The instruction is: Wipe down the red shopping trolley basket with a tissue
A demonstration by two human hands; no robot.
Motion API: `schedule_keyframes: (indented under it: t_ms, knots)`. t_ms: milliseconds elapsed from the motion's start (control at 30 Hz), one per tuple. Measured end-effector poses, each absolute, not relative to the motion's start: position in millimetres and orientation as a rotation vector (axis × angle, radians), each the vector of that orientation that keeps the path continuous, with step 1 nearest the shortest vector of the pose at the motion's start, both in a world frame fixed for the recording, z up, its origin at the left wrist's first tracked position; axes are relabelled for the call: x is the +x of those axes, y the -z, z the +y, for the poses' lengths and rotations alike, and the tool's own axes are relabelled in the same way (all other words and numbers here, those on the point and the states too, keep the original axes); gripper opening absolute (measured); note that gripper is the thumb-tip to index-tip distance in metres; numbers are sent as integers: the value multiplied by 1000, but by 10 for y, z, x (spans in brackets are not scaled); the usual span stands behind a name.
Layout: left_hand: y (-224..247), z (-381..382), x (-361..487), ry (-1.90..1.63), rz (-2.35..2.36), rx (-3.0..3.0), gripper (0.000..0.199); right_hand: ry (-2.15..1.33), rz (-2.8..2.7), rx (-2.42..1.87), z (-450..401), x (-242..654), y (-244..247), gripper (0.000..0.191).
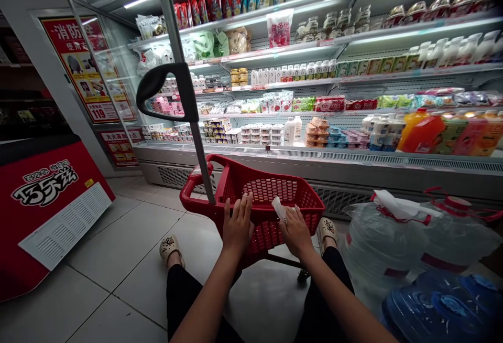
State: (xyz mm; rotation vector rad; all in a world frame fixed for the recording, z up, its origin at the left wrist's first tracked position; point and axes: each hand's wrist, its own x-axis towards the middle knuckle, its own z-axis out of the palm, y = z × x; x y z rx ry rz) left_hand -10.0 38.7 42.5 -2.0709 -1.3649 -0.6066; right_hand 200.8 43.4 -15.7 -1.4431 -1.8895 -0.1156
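A red plastic shopping cart [310, 194] with a perforated basket stands between my legs, its grey pole and black handle [190, 94] rising on the left. My left hand [238, 223] rests at the cart's near rim, fingers extended and holding nothing. Against the same rim further right is my right hand [294, 227], its fingers around a crumpled white tissue [278, 207] that sticks up past the thumb side. Part of the tissue is hidden by the fingers.
A refrigerated shelf unit [251, 150] with drinks and yogurts spans the background. Large water bottles [393, 243] and a blue jug [444, 303] stand at the right. A red freezer [55, 201] is at the left, on the tiled floor [129, 259].
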Motion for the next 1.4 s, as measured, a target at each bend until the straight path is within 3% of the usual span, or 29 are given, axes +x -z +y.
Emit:
schedule_keyframes:
  t_ms: [267,433,667,1033,1200,1400]
  knots:
    - [-404,481,-110,585,-1316,-2025,80,97,-2028,-1120,339,1270,-19,61]
    - [-446,481,-164,593,-1335,-2097,88,184,-2003,-1313,457,2010,188,59]
    - [-434,459,-112,623,-1357,-2119,83,233,-1819,-1541,521,2788,367,53]
    - [-388,475,-111,618,-1316,-2073,71,150,-2036,-1215,421,1322,-101,60]
    - [-404,479,-200,582,-1306,-2135,77,227,-2077,-1289,393,1977,92,59]
    - [-406,460,-217,594,-1317,-2165,65,302,-1948,-1559,458,2987,408,58]
